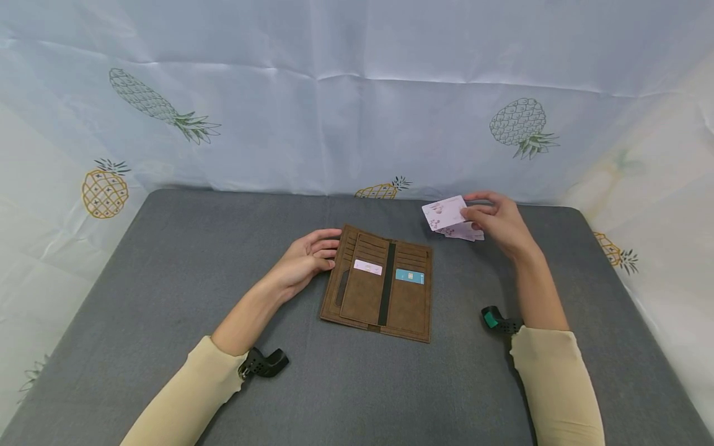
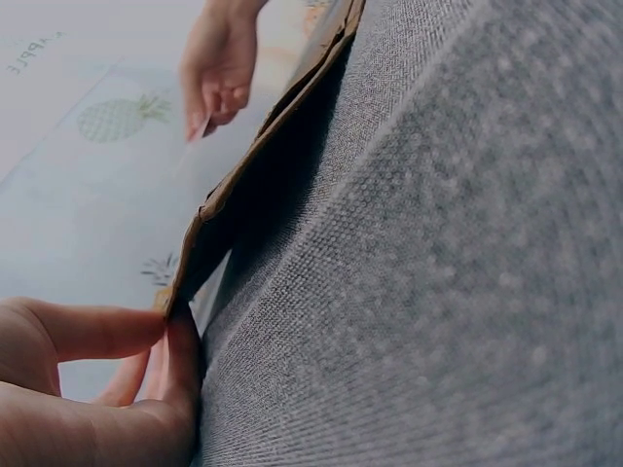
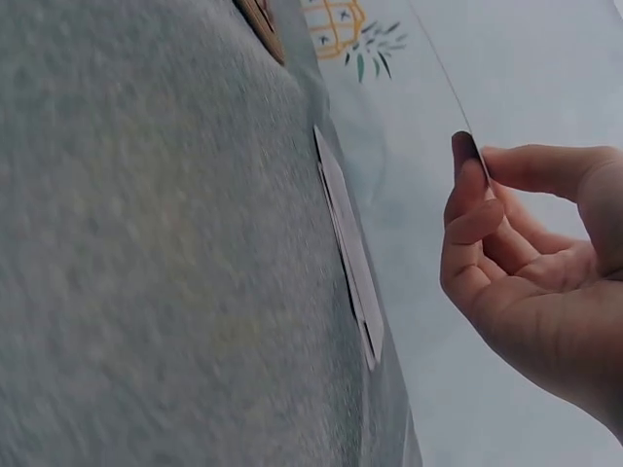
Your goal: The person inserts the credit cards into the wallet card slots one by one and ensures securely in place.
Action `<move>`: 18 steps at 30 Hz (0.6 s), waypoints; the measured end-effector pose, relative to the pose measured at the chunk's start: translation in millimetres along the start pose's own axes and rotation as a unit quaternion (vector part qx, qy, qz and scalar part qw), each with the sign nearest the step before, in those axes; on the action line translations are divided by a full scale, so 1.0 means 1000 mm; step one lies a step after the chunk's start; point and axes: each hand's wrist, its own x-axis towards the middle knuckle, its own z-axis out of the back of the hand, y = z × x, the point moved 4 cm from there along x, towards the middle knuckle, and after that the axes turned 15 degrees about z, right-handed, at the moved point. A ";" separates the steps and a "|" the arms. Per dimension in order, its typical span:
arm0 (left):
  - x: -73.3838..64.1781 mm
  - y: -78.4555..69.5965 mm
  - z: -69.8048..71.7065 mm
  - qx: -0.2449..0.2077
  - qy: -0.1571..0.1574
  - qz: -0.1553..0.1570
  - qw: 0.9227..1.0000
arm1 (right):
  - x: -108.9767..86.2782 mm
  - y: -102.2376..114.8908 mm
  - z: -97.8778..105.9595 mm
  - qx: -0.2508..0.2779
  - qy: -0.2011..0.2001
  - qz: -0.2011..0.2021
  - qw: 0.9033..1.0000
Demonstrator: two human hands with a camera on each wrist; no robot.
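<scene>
A pale blue cloth [image 1: 334,142] printed with pineapples hangs behind a grey table [image 1: 167,285], which it borders along the far edge. Two cream sleeves reach in from the near side, the left sleeve [image 1: 184,396] slanting inward and the right sleeve [image 1: 560,384] running nearly straight. Between the person's arms a brown wallet [image 1: 364,300] lies open on the table, slightly turned, a dark strip running down between its two slotted panels. The left hand [image 1: 304,259] is at its left edge, thumb and fingertips closed on the margin from both sides; the left wrist view shows that edge tilted up, a dark gap beneath it. The right hand [image 1: 496,224] is near the table's far edge, well apart from the wallet, thumb and forefinger pinching one card while the other fingers curl loosely. A small pile of cards [image 1: 467,233] lies on the table below it, probably several, though partly covered from above. The held card [image 1: 443,214], pale pink with a floral print, is raised clear of that pile. In the wallet's slots sit a blue card [image 1: 409,276] on the right panel and, smallest in view, a pink card [image 1: 368,267] on the left
</scene>
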 end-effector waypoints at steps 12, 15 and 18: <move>0.000 0.000 0.000 0.001 0.001 0.006 1.000 | 0.002 0.016 -0.022 0.005 0.028 0.042 0.999; 0.000 0.000 0.000 0.001 0.001 0.005 1.000 | 0.002 0.018 -0.026 -0.006 0.045 0.053 0.998; 0.000 0.000 0.000 0.000 0.001 0.005 1.000 | 0.003 0.021 -0.030 -0.019 0.064 0.068 0.995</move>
